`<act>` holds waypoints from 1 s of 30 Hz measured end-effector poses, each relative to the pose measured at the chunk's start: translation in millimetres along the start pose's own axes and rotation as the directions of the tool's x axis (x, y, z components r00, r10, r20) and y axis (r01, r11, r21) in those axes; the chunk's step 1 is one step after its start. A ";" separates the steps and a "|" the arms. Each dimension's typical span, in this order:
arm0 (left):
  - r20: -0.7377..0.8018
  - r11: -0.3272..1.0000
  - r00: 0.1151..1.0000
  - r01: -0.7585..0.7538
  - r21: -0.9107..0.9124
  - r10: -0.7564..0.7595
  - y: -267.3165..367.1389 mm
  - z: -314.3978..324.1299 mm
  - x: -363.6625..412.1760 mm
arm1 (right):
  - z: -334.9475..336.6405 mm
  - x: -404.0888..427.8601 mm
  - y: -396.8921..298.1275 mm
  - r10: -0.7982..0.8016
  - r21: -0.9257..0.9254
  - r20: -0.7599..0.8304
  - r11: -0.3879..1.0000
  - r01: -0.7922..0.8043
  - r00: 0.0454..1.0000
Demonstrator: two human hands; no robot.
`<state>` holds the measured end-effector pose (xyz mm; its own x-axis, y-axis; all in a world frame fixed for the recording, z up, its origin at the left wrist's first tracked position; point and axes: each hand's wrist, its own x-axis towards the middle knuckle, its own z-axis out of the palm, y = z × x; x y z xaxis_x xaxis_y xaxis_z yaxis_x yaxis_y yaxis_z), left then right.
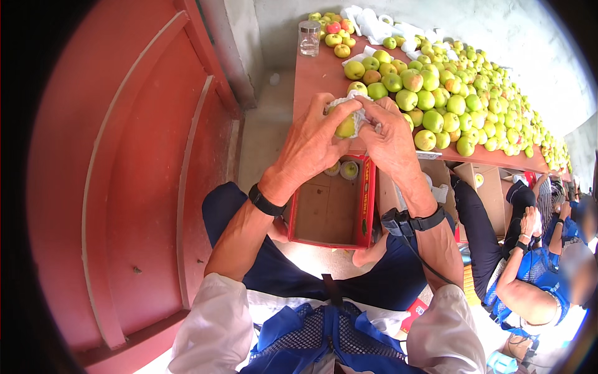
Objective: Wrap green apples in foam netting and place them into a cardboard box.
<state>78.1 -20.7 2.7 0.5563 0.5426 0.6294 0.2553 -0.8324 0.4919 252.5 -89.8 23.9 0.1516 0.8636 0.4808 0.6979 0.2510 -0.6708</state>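
Note:
My left hand (317, 131) grips a yellow-green apple (345, 127) partly covered by a white foam net sleeve (349, 99). On the apple's right side, my right hand (385, 128) pinches the sleeve with thumb and fingers. Both hands are raised in front of the table edge. Below them, between my legs, stands a red cardboard apple box (329, 205). Sleeved apples (349, 170) sit at its far end, partly hidden by my wrists, while bare cardboard shows over most of its bottom.
A large heap of apples (448, 103) covers much of the red-brown table (310, 79). A lidded glass jar (309, 41) and white foam sleeves (373, 25) are on it. Open cardboard boxes (481, 187) stand underneath. A red door (140, 163) is at left; co-workers (532, 271) sit at right.

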 end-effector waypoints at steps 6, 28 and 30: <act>-0.003 1.000 1.000 -0.008 -0.020 0.008 -1.4 0.3 0.0 | 3.0 -1.1 -3.2 0.004 0.034 0.011 0.999 -0.004 1.000; -0.037 0.982 0.997 0.056 -0.182 -0.064 -7.2 -3.6 2.0 | -9.9 0.3 -10.4 0.116 0.144 0.111 0.981 -0.132 0.987; -0.043 0.977 0.996 0.067 -0.201 -0.077 -7.2 -6.3 3.1 | -13.0 0.7 -13.6 0.133 0.082 0.096 0.987 -0.141 0.987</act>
<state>73.0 -12.3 4.9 0.5010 0.6090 0.6149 0.1277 -0.7548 0.6434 252.2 -98.3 40.7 0.1749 0.9272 0.3312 0.6102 0.1619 -0.7755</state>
